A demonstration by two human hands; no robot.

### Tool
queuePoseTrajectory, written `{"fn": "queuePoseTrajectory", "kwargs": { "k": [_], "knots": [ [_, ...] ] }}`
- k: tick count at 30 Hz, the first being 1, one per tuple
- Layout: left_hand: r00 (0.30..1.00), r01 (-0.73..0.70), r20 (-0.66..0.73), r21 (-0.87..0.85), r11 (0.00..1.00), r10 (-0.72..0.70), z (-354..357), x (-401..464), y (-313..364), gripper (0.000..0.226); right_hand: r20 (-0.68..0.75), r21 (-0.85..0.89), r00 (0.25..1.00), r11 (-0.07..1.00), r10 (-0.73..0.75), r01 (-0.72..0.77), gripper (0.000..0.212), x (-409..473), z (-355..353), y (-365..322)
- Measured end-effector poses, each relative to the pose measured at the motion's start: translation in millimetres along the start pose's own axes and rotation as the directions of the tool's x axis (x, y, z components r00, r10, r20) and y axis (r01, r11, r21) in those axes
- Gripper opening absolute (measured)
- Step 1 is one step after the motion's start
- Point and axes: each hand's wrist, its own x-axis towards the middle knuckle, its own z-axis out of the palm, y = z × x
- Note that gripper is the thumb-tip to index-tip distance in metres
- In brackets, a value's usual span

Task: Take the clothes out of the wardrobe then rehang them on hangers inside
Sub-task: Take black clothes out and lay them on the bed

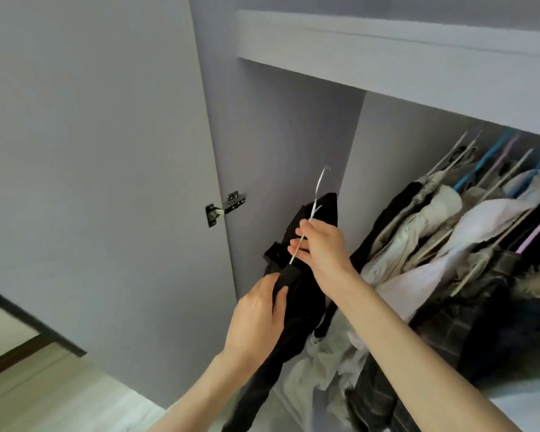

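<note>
Both bare forearms reach up toward the wardrobe. Her left hand [258,310] curls round a black garment [293,294] just in front of the open wardrobe [293,126]; the right hand [320,244] pinches a white wire hanger [312,210] above it. Right of the garment, hung clothes [449,232] crowd together; left of it sits a door hinge [225,207].

You've got a black garment [296,294] draped on a thin white wire hanger [312,210], hook up, in front of the open lilac wardrobe [293,135]. To its right, pale and dark hung clothes [449,232] crowd together on white, blue and pink hangers [480,163], slanting leftward.
</note>
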Motion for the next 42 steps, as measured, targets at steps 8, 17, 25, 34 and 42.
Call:
{"fn": "queuePoseTrajectory", "kwargs": {
  "k": [8,17,25,34,42],
  "knots": [
    [0.993,-0.027,0.119,0.056,0.998,0.021,-44.1,-45.5,-33.1,0.025,0.098,-0.258,0.992,0.965,0.082,-0.055,0.01,-28.4,10.2,51.9],
    [0.995,0.099,-0.025,0.27,0.958,-0.096,-136.2,-108.4,-85.6,0.027,0.107,-0.79,0.951,0.557,-0.289,0.258,0.041,-87.2,32.1,83.7],
    [0.986,0.164,-0.081,0.499,0.851,-0.143,-211.6,-183.9,-112.6,0.061,0.508,-0.596,0.745,0.447,-0.433,0.667,0.044,-146.7,102.5,90.6],
    [0.752,0.568,-0.592,0.356,0.742,-0.292,-270.8,-298.3,-123.5,0.043,0.808,-0.179,0.424,0.515,-0.409,0.838,0.053,-198.0,231.3,123.1],
    [0.371,0.842,-0.914,0.257,0.474,-0.163,-303.6,-373.3,-98.1,0.032,0.851,0.206,-0.059,0.229,-0.522,0.951,0.065,-242.2,324.3,142.9]
  ]
}}
